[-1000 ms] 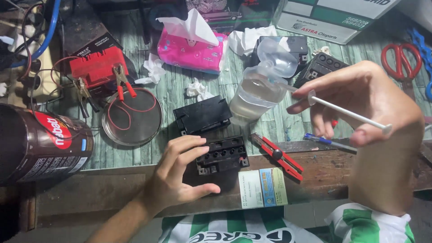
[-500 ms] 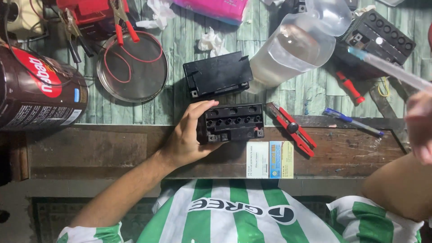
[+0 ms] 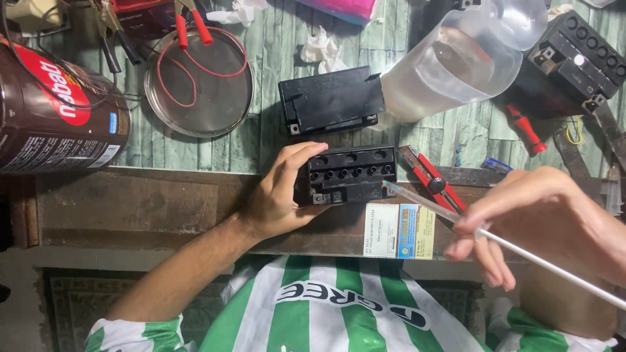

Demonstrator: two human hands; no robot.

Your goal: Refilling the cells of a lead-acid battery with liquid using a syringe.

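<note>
A small black plastic battery block with a row of round filler holes along its top [image 3: 352,171] sits at the near edge of the worn wooden bench [image 3: 130,205], just in front of the person's green-and-white striped shirt [image 3: 339,313]. The left hand [image 3: 280,195] wraps its left end, at nine o'clock of the block, thumb below and fingers curled over the top, a firm hold that seems meant to keep the block from sliding. From four o'clock the right hand [image 3: 541,218] pinches a thin clear tube with a long white stem [image 3: 456,218] between thumb and fingertips; the tube's tip lies at the block's right end, near the holes, though whether it touches is hard to tell.

At twelve o'clock, just beyond, lies a second, closed black rectangular battery case [image 3: 332,101]. At one o'clock a clear plastic jug of clear liquid [image 3: 450,68] leans over, close at hand. A red-handled cutter [image 3: 433,179] lies at three o'clock, touching the bench edge. A printed paper label [image 3: 398,229] sits at five o'clock. At ten o'clock a round shallow metal dish [image 3: 199,85] holds red wire, and farther out at nine o'clock lies a dark brown can with a red label [image 3: 55,114].
</note>
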